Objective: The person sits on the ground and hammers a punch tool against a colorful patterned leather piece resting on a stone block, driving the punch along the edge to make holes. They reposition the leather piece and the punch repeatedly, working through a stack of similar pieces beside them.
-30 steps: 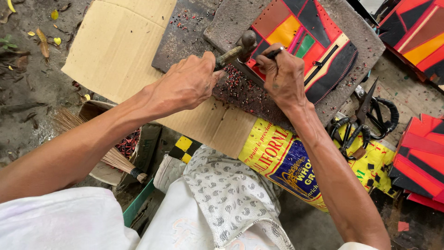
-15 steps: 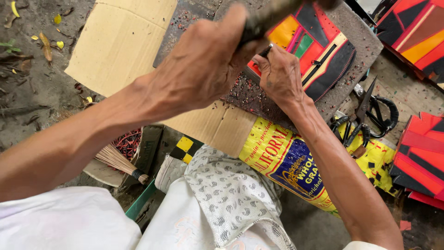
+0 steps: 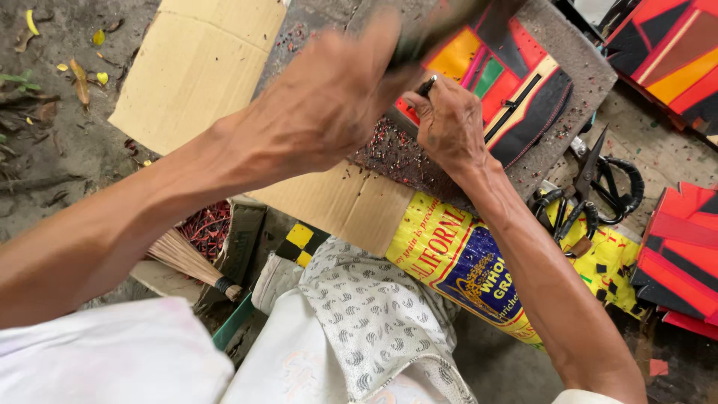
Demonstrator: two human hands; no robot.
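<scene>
My left hand [image 3: 329,97] is raised and blurred, shut around the handle of a hammer [image 3: 441,22] whose head is out of view. Below it, my right hand [image 3: 449,123] pinches a thin metal punch [image 3: 426,86] upright on the edge of a red, yellow, green and black patchwork piece [image 3: 516,82]. That piece lies on a grey stone slab [image 3: 576,67] sprinkled with tiny coloured scraps.
Flat cardboard [image 3: 194,67] lies under and left of the slab. Black scissors [image 3: 598,187] rest at the right beside more red and black pieces [image 3: 680,247]. A yellow and blue printed sack [image 3: 456,262] covers the ground near my knee. A small straw brush [image 3: 187,258] sits lower left.
My left hand has lifted the hammer from the punch up towards the camera. My right hand has stayed on the punch at the patchwork piece.
</scene>
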